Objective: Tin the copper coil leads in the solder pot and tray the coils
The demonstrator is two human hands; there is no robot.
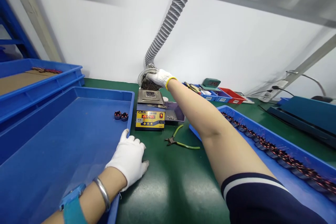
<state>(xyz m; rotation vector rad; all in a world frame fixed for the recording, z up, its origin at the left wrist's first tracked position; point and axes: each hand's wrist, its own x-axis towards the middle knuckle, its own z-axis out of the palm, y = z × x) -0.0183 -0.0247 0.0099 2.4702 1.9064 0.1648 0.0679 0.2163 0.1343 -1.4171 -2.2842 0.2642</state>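
The left hand (pixel 130 161) lies spread over the blue tray's (pixel 65 140) right edge, gripping nothing, perhaps for support. Two copper-wound parts (pixel 124 116) sit near that tray's far right corner, presumably within reach. Toward the bench's (pixel 170 189) back edge, above the yellow-fronted unit (pixel 150 120), the right hand (pixel 160 77) meets the fan (pixel 149 85); whether it's clamped there, I can't tell.

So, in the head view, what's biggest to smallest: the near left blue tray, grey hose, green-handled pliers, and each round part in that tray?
1. near left blue tray
2. grey hose
3. green-handled pliers
4. two round parts: they look alike, so tied
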